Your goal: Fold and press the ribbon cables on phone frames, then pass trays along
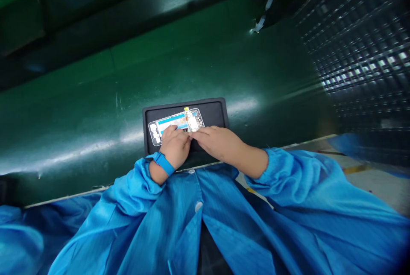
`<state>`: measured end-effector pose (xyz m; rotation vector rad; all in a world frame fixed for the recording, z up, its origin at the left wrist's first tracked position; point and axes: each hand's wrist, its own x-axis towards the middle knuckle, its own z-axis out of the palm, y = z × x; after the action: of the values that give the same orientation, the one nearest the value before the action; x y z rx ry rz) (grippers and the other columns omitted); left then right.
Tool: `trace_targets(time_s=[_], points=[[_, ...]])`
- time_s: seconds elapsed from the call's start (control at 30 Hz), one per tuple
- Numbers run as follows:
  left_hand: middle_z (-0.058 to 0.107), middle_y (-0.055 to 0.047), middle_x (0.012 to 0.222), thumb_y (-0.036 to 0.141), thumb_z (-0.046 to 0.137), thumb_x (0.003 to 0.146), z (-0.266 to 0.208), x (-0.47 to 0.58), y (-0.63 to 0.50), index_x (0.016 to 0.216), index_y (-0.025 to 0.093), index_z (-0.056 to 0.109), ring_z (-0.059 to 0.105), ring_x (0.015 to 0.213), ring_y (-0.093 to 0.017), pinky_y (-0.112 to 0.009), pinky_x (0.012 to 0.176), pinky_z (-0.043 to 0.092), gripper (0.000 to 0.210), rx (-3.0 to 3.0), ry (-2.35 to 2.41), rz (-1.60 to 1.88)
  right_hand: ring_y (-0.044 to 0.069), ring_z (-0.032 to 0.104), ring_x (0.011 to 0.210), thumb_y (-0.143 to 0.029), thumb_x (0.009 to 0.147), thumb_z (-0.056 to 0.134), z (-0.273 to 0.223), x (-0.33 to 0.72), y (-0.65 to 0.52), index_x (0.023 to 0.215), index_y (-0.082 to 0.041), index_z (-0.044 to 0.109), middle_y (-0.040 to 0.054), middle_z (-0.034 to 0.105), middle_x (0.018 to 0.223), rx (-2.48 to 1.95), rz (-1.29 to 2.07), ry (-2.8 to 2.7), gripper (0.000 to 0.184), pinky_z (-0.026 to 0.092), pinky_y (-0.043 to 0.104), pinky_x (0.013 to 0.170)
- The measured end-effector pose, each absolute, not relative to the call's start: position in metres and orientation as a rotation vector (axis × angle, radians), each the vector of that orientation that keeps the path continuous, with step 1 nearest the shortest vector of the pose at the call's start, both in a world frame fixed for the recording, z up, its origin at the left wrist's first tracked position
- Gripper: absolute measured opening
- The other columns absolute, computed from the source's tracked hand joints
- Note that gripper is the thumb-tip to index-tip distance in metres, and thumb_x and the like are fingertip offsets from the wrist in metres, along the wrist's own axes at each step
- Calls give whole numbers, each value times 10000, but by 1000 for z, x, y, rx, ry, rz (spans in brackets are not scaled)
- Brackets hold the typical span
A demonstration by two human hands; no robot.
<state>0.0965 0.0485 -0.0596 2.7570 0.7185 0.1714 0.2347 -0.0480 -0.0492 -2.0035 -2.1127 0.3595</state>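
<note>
left hand [175, 144] and right hand [221, 142] meet at the opened phone [171, 120]; i can't make out either grip's closure.

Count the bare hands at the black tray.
2: the left hand over the near edge of the phone, and the right hand close beside it, to the right.

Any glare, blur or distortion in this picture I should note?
Head view: glare streaks the glossy dark-green tabletop either side of the black rectangular tray; the blue-striped, phone-shaped device looks overexposed in its white areas; the dark ribbed rack at right looks smeared and stretched; the bare left hand and bare right hand are clear, but detail at their fingers is hard to read.
</note>
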Motion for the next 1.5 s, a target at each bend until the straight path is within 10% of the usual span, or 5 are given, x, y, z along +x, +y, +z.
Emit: trace_targets(time_s=[0.5, 1.5], points=[[648, -75, 840, 154, 443, 833, -66, 98, 35, 867, 162, 631, 573, 978, -234, -452, 986, 369, 191, 2990, 701, 258, 141, 612, 641, -420, 859, 404, -61, 235, -41, 1252, -206, 415, 15, 665, 783, -1797, 462, -575, 447, 508, 305, 613], [651, -73, 840, 125, 438, 813, -59, 102, 34, 890, 166, 638, 580, 965, -235, -455, 992, 372, 219, 2939, 763, 142, 169, 636, 813, -363, 890, 339, -71, 215, -44, 945, -235, 540, 42, 677, 875, -1745, 77, -1043, 245, 522, 328, 747]])
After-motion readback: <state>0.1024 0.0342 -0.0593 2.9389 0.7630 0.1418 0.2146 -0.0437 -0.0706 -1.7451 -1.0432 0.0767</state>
